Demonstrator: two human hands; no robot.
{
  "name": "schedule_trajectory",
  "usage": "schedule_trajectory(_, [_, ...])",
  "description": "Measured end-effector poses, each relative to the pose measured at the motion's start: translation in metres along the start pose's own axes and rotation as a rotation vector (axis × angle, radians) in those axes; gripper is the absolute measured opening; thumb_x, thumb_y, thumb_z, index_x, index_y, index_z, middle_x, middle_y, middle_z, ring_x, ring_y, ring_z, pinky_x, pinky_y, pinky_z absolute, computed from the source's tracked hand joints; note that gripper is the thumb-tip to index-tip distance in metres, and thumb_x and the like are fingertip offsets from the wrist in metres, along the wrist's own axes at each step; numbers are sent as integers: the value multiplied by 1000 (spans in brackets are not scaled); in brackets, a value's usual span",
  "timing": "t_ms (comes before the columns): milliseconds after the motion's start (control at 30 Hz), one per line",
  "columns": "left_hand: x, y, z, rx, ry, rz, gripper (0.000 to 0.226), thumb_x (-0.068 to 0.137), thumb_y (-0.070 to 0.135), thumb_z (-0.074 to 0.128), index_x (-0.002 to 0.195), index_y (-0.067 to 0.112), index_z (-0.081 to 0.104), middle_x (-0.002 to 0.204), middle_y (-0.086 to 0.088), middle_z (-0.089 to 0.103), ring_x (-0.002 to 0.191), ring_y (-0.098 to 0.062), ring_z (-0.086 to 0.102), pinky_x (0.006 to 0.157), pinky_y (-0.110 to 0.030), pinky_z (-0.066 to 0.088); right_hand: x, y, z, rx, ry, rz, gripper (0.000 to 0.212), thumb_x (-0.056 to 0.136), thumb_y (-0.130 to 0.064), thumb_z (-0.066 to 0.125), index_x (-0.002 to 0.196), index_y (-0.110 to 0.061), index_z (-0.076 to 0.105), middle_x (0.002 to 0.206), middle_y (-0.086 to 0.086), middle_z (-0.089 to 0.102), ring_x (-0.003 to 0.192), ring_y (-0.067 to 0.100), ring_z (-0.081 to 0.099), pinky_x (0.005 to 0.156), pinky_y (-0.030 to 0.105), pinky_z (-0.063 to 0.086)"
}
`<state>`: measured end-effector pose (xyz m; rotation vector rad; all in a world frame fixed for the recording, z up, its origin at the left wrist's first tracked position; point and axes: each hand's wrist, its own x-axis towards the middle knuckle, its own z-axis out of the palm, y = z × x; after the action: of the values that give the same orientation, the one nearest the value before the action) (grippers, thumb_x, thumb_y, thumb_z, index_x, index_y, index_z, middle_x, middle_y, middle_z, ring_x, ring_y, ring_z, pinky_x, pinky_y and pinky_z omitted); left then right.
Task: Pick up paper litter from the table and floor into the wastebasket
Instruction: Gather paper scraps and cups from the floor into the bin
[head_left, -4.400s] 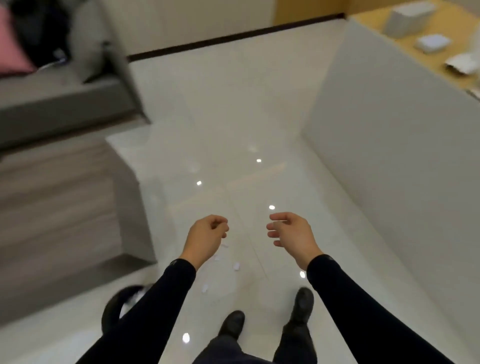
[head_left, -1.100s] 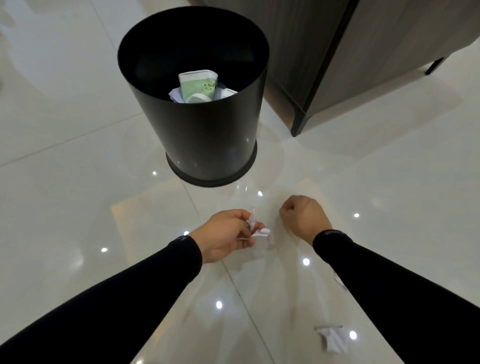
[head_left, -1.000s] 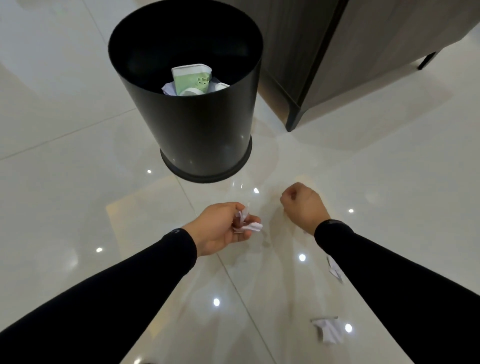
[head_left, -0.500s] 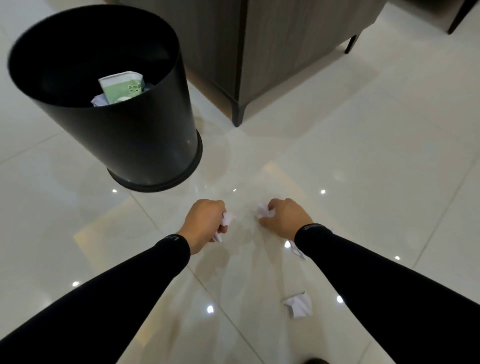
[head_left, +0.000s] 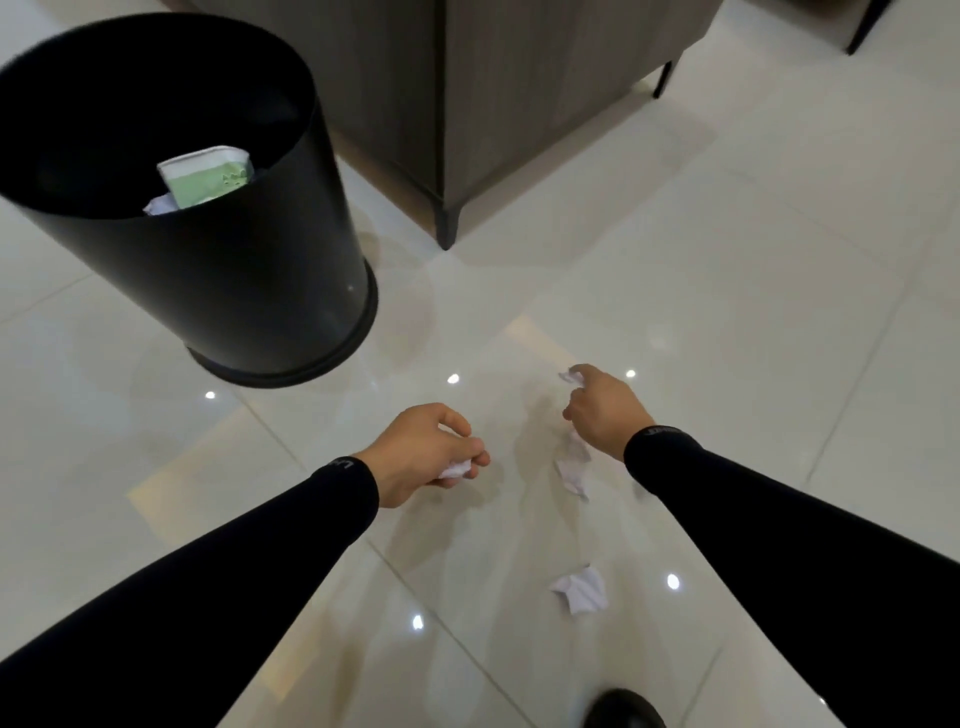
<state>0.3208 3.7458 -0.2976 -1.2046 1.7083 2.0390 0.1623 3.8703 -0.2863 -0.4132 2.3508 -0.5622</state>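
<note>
Paper scrap (head_left: 569, 375) is now getting pinched by right hand (head_left: 602, 410), reaching further out than before; left hand (head_left: 423, 452) is clutching wad (head_left: 453, 469); two scraps (head_left: 582, 590) are remaining on floor (head_left: 727, 312).

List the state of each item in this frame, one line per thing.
wastebasket: upright on the floor, partly filled.
green-and-white carton: inside the wastebasket.
left hand: closed on crumpled white paper.
right hand: fingertips pinching a small paper scrap.
crumpled paper: lying loose on the floor.
paper piece: below the right hand, contact unclear.

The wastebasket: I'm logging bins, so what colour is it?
Plain black wastebasket, seen in the head view.
</note>
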Motion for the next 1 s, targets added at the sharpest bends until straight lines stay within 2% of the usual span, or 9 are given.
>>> schedule_trajectory(133, [6,7,25,270,4,45,11,83,23,64,86,12,62,61,-3,64,33,-6,48,37,-16,38,-5,18,-10,-86,50,-29,24,92,-13,34,104,-5,54,116,16,62,91,28,53,73,27,36])
schedule_trajectory(233, [11,5,41,550,-22,109,16,81,34,65,77,18,62,57,0,61,31,-6,50,34,-13,36,-6,31,-8,-104,40,3,32,89,-26,43,113,-6,50,99,5,58,85,21,49,72,26,34])
schedule_trajectory(400, [16,-5,49,781,-132,132,8,78,33,62,79,26,59,72,1,69,40,-10,60,42,-17,43,0,42,7,-178,-59,16,47,87,-41,55,113,-4,46,100,6,56,98,27,58,73,29,40])
schedule_trajectory(533, [19,-6,43,783,-121,128,10,78,33,63,83,25,59,78,0,70,39,-9,61,44,-17,44,3,44,21,-378,-158,-1,17,90,-26,46,81,-12,50,103,12,59,103,30,57,90,38,40])
schedule_trajectory(600, [21,-3,39,770,-92,127,10,80,32,63,84,24,59,80,1,68,46,-13,64,48,-20,48,1,42,19,-374,-156,-13,22,94,-24,39,79,-11,49,113,19,59,104,32,55,85,36,40])
schedule_trajectory(700, [26,1,40,804,-44,190,11,83,32,60,89,23,58,82,4,62,51,-16,63,51,-24,48,1,44,1,-174,-48,-9,24,93,-21,38,82,-2,48,99,20,57,88,28,50,76,32,38])
schedule_trajectory(800, [32,5,55,941,-43,298,23,86,33,56,106,22,59,94,-2,63,70,-16,57,60,-24,41,2,50,-25,-36,35,-9,31,91,-13,40,94,12,58,102,21,65,89,32,55,77,34,43])
schedule_trajectory(900, [40,7,82,1067,-88,403,35,89,34,50,122,24,54,111,-7,64,98,-23,57,75,-26,37,-4,66,-47,74,120,34,33,91,-14,37,98,9,59,97,19,69,70,22,53,64,30,39])
schedule_trajectory(1000, [46,5,104,1173,-211,417,40,89,29,48,129,22,46,116,-4,65,108,-27,56,86,-32,44,-13,89,-56,100,165,65,30,94,-19,32,96,0,54,87,12,63,69,20,49,57,28,36])
